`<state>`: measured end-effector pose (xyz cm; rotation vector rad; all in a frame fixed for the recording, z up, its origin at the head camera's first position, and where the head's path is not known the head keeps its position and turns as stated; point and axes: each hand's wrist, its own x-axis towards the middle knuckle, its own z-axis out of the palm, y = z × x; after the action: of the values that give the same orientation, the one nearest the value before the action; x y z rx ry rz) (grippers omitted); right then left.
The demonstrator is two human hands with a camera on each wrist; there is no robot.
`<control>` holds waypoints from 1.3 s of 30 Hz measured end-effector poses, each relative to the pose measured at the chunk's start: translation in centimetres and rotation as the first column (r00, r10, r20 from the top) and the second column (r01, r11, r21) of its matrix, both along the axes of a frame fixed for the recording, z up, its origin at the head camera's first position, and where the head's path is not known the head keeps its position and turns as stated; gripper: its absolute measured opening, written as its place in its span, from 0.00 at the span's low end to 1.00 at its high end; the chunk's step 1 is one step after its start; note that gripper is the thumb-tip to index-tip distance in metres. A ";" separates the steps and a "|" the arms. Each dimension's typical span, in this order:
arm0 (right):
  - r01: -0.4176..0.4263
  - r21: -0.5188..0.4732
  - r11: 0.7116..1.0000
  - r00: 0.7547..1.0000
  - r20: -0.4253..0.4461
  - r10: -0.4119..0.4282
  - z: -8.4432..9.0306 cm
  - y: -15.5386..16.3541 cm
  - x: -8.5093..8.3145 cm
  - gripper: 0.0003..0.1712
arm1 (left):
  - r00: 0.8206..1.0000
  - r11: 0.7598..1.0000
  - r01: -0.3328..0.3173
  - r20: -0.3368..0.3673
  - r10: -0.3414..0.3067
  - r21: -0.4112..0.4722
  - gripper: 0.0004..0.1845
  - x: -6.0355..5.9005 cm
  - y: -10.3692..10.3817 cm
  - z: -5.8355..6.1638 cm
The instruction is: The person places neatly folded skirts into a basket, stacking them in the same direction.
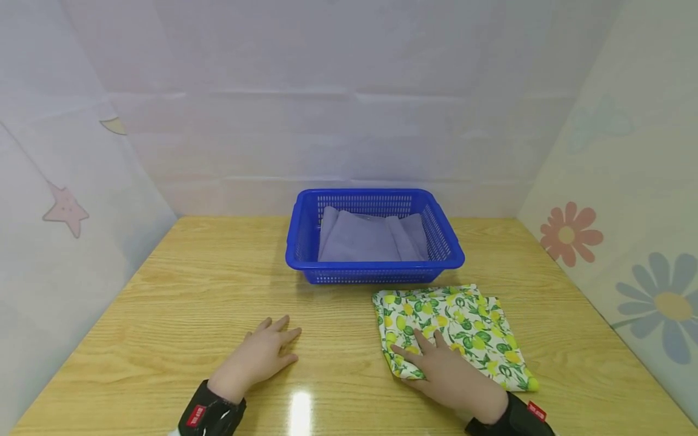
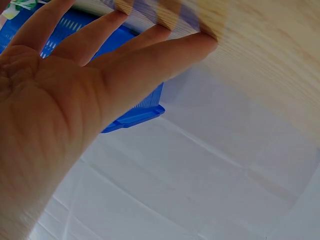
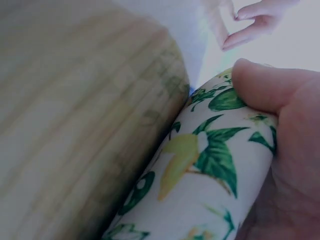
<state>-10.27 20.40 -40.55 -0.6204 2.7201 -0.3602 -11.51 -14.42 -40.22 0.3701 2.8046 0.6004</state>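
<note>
A folded white cloth with a lemon-and-leaf print (image 1: 463, 327) lies on the table in front of the basket, right of centre. My right hand (image 1: 447, 369) rests on its near left part with the fingers spread. In the right wrist view the thumb (image 3: 260, 87) touches the edge of the printed cloth (image 3: 200, 165). My left hand (image 1: 259, 354) is on the bare wood left of the cloth, fingers apart and holding nothing. In the left wrist view its palm (image 2: 60, 95) shows, with fingertips at the table surface.
A blue plastic basket (image 1: 376, 266) stands at the back middle, holding a folded grey-lilac cloth (image 1: 362, 239). The wooden table (image 1: 207, 272) meets a pale sheet (image 1: 349, 133) behind, and decorated sheets (image 1: 643, 242) flank both sides.
</note>
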 end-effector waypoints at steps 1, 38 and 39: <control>-0.005 -0.002 1.000 1.000 -0.003 0.005 0.0 -0.5 0.0 0.33 | 1.000 1.000 -0.001 -0.001 0.001 -0.001 0.27 0.0 0.0 0.0; -0.027 0.086 0.996 1.000 0.019 0.026 0.9 -12.6 -0.1 0.31 | 1.000 1.000 -0.002 -0.009 0.002 -0.013 0.26 0.0 0.1 0.0; -0.021 0.084 0.996 1.000 0.023 0.019 0.9 -12.9 -0.1 0.31 | 1.000 1.000 -0.001 -0.009 0.001 -0.015 0.26 0.0 0.1 0.0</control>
<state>-10.35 7.54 -39.64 -0.6162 2.6904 -0.2444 -11.52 -14.32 -40.17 0.3700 2.8162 0.5796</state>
